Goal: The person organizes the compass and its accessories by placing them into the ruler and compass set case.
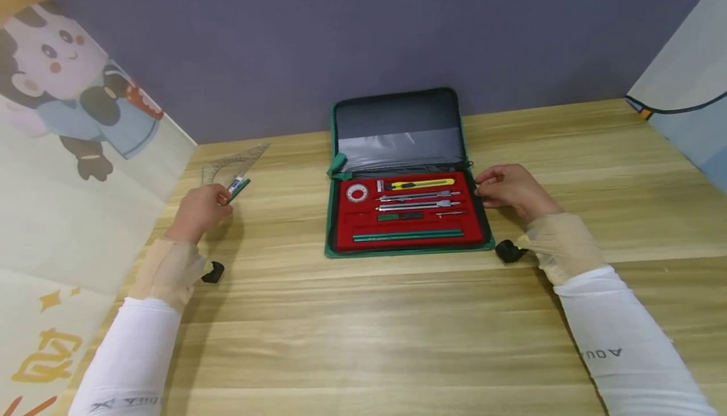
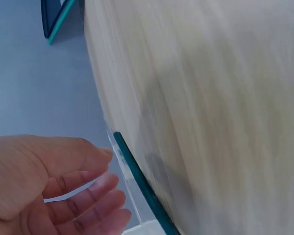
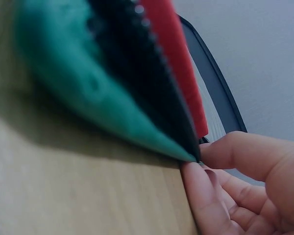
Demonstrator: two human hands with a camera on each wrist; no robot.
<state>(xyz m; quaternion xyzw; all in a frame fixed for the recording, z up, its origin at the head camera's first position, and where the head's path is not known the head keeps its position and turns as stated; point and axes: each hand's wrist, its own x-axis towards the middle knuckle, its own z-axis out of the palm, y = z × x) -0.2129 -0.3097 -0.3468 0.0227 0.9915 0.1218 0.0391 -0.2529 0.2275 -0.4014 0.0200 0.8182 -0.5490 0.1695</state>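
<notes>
An open zip case with a green edge (image 1: 330, 233) stands at the middle of the table, its red tray (image 1: 409, 221) holding a yellow cutter (image 1: 423, 184), two metal compasses and green pencils (image 1: 407, 235). My right hand (image 1: 514, 190) pinches the case's right edge; in the right wrist view, thumb and finger (image 3: 240, 181) meet at the green cover's corner (image 3: 132, 122). My left hand (image 1: 201, 213), fingers loosely bent, is beside a green stick (image 1: 240, 190) and a white-and-blue eraser (image 1: 235, 184). In the left wrist view, a gap separates the hand (image 2: 63, 188) from the stick (image 2: 144, 188).
A clear triangular ruler and protractor (image 1: 250, 158) lie at the back left, beyond my left hand. A grey-purple wall (image 1: 272, 43) rises along the table's back edge, with a cartoon-printed panel (image 1: 57, 214) at the left and another panel (image 1: 693, 56) at the right.
</notes>
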